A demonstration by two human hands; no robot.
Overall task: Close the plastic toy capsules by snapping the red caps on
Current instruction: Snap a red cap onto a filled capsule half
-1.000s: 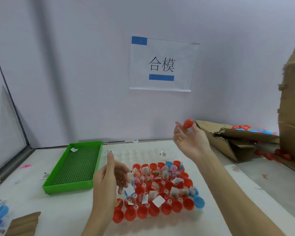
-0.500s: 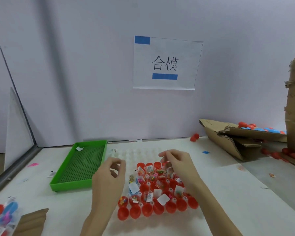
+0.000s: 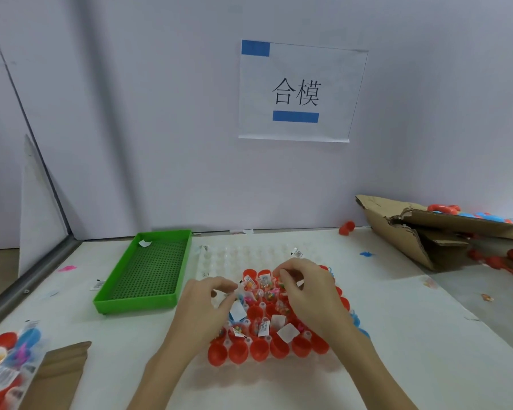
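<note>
Head view: both hands hover palm-down over the capsules [image 3: 267, 329] in the clear tray [image 3: 249, 255] at table centre. The left hand [image 3: 203, 309] has curled fingers; the right hand [image 3: 308, 291] pinches toward the back rows; whether either holds anything is unclear. Six red caps [image 3: 268, 349] line the front row. Beside it sits one green tray [image 3: 148, 275]; the hands hide several capsules.

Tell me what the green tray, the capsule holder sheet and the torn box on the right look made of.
Green tray: looks like rigid moulded plastic, uniform bright colour, gridded floor. Capsule holder sheet: seemingly thin translucent white formed plastic, with glossy rounded pockets. Torn box: brown corrugated cardboard, matte, with ragged edges.
</note>
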